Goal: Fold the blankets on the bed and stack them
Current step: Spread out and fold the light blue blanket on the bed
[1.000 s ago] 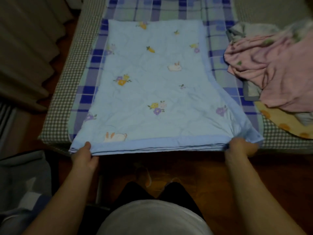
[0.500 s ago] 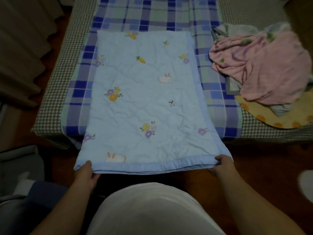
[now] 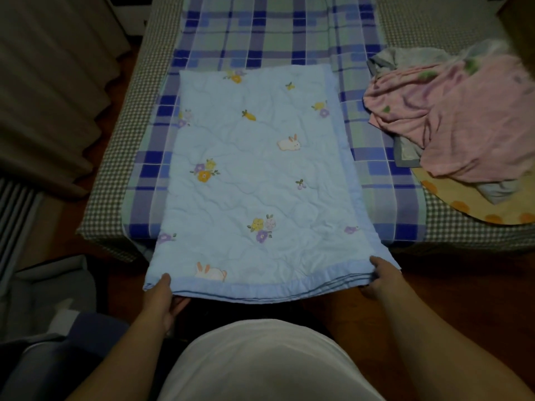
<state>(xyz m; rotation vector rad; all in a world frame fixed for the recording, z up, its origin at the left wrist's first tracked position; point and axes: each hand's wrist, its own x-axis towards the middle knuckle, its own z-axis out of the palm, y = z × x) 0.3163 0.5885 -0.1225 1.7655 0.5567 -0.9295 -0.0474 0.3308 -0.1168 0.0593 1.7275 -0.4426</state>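
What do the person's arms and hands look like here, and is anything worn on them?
Both forearms are bare, with no sleeves showing. The left hand and the right hand wear no gloves, and no watch, ring or bracelet can be seen on them in this dim picture. A white top covers the body.

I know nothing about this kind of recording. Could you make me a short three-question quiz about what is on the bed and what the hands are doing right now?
1. True or false: both hands hold the near edge of the light blue blanket.
2. Where does the crumpled pink blanket lie? A: on top of the blue one. B: to its right, apart from it. C: on the floor.
3. Fill in: near the left hand, the printed animal is a ____.

Key
1. True; the right hand holds the other corner.
2. B.
3. Rabbit.
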